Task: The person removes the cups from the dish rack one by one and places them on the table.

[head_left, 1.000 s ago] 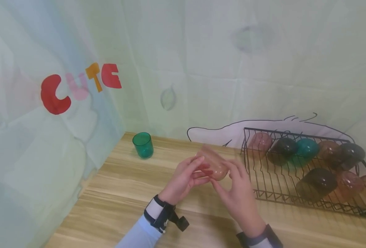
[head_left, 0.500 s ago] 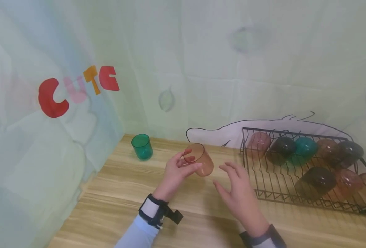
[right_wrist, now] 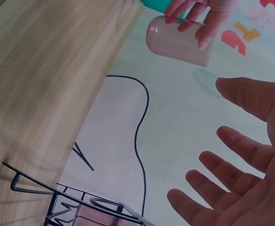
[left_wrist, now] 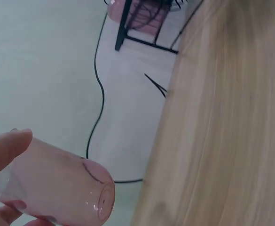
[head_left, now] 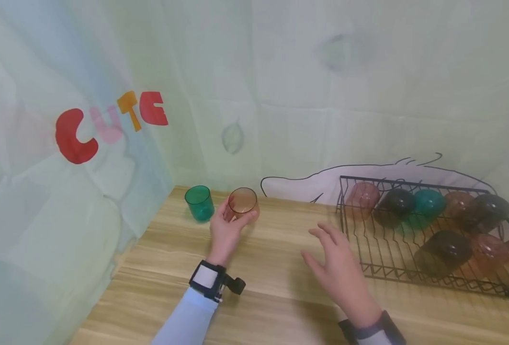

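Pale green backdrop behind, wood-grain tabletop below. Near the back edge, held clear of the tabletop: pinkish cup, mouth up. Pinched from the side by the left hand, thumb on the near wall, fingers round the far wall, all up toward the rim. Base left uncovered, presumably to keep a flat foot for standing upright. Just left, upright on the tabletop: green cup; can't tell if touching the left fingers. Well to the right: right hand, fingers spread, nothing held; one-handed grip apparently enough for something this light. Beyond, wire rack with stored cups in two rows, bases up, probably for draining. Far left on the backdrop: "CUTE" letters, likely just decoration.
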### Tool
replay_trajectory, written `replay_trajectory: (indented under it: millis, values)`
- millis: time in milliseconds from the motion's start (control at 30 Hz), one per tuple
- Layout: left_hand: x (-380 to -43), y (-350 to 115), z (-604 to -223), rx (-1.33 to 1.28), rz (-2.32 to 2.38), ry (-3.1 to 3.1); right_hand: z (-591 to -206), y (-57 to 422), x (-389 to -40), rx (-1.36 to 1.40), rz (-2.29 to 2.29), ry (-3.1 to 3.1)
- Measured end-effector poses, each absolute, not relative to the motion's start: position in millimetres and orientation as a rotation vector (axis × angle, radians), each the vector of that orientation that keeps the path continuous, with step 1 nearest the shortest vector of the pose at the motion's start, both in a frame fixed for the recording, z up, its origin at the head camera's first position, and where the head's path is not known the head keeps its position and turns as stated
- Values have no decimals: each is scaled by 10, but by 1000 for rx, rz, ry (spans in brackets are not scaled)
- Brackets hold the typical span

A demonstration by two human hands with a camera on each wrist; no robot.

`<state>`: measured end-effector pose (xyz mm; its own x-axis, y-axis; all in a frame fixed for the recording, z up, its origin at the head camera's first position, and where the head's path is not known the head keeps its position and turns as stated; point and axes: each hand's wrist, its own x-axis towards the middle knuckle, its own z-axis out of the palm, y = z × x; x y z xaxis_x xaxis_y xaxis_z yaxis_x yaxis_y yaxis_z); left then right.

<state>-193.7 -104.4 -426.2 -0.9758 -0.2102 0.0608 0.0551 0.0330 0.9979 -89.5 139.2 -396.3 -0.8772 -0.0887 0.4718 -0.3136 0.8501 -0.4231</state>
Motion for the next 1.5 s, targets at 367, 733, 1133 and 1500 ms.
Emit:
replay_trajectory:
  millis: [367, 733, 1133, 1500]
  values:
    - [-2154, -1190, -4457, 250, -1934, -2138, -3992, 1445, -864, 318, 671, -2643]
    - [-2263, -1293, -4540, 323, -1934, -2154, -3986, 1426, -886, 352, 676, -2625]
    - [-2259, -1354, -4543, 424, -1943, -2164, -4007, 1399, -908, 336, 667, -2648]
    - [-2270, -1368, -4619, 415, -1834, -2205, -4023, 1405, -933, 324, 647, -2681]
